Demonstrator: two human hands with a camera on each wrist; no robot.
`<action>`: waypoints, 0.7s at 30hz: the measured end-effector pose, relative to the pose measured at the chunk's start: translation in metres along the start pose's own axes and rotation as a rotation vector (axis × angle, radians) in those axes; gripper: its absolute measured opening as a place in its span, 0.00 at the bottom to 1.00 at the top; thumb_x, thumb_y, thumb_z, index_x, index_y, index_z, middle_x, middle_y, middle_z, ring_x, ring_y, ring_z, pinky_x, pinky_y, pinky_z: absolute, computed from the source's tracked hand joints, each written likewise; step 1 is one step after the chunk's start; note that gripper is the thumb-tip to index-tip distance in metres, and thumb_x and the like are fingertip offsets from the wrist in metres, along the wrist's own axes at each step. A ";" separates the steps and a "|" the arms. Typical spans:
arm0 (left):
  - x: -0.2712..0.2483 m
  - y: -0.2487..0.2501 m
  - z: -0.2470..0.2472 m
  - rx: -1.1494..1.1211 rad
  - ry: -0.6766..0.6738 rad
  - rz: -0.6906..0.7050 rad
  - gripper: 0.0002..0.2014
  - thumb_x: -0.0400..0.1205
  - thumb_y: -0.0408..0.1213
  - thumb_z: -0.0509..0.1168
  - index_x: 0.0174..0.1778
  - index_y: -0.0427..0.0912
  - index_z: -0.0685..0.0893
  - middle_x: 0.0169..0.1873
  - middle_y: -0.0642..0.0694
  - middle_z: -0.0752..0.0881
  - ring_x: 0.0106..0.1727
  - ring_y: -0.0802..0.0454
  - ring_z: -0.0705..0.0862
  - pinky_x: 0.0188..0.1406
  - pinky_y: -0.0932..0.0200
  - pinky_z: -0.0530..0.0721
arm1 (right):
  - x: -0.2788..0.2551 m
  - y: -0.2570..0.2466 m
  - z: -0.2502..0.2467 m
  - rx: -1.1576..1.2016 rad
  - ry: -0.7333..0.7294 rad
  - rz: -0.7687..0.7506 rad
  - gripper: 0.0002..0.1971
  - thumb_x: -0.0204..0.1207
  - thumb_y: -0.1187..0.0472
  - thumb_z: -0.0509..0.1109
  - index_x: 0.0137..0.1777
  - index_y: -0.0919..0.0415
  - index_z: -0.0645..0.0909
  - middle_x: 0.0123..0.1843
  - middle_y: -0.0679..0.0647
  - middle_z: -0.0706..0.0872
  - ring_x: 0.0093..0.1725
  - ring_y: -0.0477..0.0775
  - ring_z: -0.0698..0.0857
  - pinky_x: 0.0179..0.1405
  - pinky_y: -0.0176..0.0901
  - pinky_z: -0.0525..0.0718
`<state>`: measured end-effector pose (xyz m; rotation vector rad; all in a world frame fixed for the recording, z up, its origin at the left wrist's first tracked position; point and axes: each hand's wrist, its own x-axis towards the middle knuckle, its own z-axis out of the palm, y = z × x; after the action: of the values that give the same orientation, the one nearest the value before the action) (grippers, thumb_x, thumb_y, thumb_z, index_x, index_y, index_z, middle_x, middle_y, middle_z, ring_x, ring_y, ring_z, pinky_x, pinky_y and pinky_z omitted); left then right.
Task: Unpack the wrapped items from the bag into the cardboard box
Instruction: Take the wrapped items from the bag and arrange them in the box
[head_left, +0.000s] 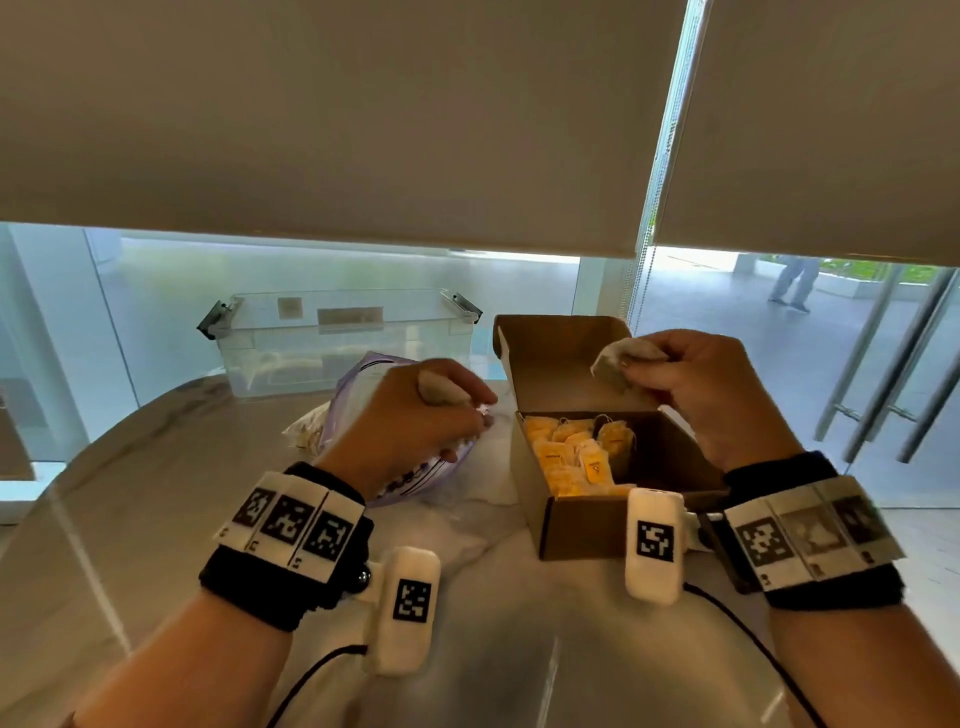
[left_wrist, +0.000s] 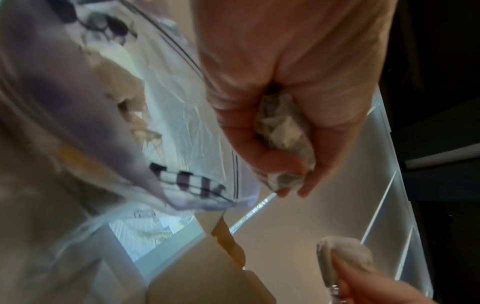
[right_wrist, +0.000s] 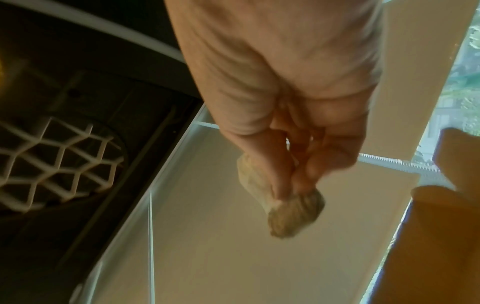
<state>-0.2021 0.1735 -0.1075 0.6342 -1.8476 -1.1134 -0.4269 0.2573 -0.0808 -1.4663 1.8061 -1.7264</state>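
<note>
Right hand (head_left: 696, 384) pinches a tea bag (head_left: 621, 361) above the cardboard box (head_left: 582, 519), the nearer hand, free half just below-left. Left hand (head_left: 415, 415) grips another tea bag (head_left: 436, 389) over the zip bag (head_left: 400, 483), box to its right.

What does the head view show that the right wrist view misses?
Head only: yellow packets filling the left of the cardboard box, the plastic bag, the clear tub, and the left hand gripping a wrapped item.
Right wrist only: a white lattice object.
Both: the right hand pinching its own wrapped item.
</note>
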 end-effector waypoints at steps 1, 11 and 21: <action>-0.001 -0.002 0.003 0.034 -0.055 -0.005 0.09 0.73 0.24 0.71 0.36 0.45 0.88 0.31 0.47 0.88 0.27 0.56 0.83 0.24 0.64 0.79 | 0.000 0.001 -0.009 -0.026 -0.046 0.045 0.07 0.73 0.72 0.71 0.49 0.64 0.85 0.43 0.61 0.87 0.42 0.56 0.86 0.41 0.41 0.87; -0.001 -0.005 0.018 0.408 -0.586 0.006 0.20 0.75 0.28 0.70 0.59 0.53 0.85 0.60 0.62 0.78 0.52 0.75 0.78 0.37 0.77 0.78 | 0.034 0.012 -0.035 -0.683 -0.492 0.339 0.05 0.73 0.67 0.74 0.37 0.63 0.82 0.39 0.59 0.85 0.38 0.52 0.87 0.38 0.39 0.87; 0.001 -0.009 0.016 0.464 -0.663 -0.027 0.24 0.75 0.30 0.70 0.59 0.65 0.81 0.66 0.62 0.68 0.66 0.65 0.68 0.53 0.74 0.74 | 0.047 0.021 0.012 -0.760 -0.714 0.600 0.01 0.74 0.68 0.73 0.43 0.65 0.83 0.42 0.59 0.88 0.44 0.54 0.90 0.52 0.46 0.88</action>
<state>-0.2167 0.1758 -0.1184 0.5845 -2.7221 -0.9819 -0.4501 0.2099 -0.0811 -1.2814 2.1872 -0.1683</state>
